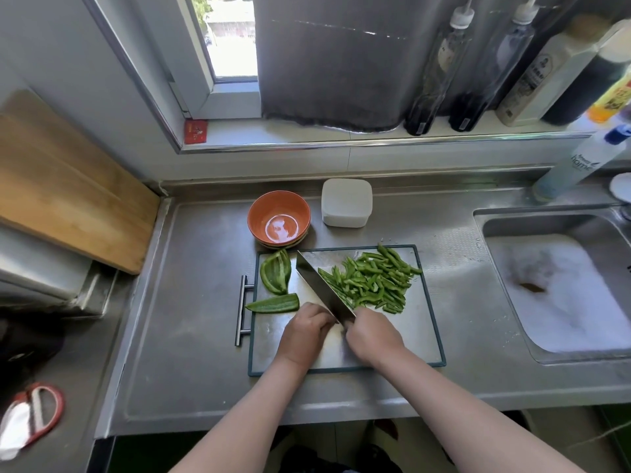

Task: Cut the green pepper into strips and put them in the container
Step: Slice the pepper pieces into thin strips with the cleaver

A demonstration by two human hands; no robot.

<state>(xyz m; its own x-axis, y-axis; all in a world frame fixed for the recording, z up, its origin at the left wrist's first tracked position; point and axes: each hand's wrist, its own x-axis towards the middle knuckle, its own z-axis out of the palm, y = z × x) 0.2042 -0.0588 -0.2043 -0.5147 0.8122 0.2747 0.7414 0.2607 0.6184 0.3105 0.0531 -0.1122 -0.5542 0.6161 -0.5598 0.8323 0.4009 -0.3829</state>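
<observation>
While gripping the cleaver (318,285) by its handle in right hand (374,336), curls left hand (307,331) against blade's heel, grasp unclear. Pepper strips (372,281) heaped just beyond right fingers; container (346,203) farther beyond.

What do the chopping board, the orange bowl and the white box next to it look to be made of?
The chopping board looks like brushed stainless steel: grey with dull reflections, its dark rim perhaps plastic. The orange bowl seems glazed ceramic, going by its glossy highlight. The white box looks like matte plastic, though that is uncertain.
</observation>
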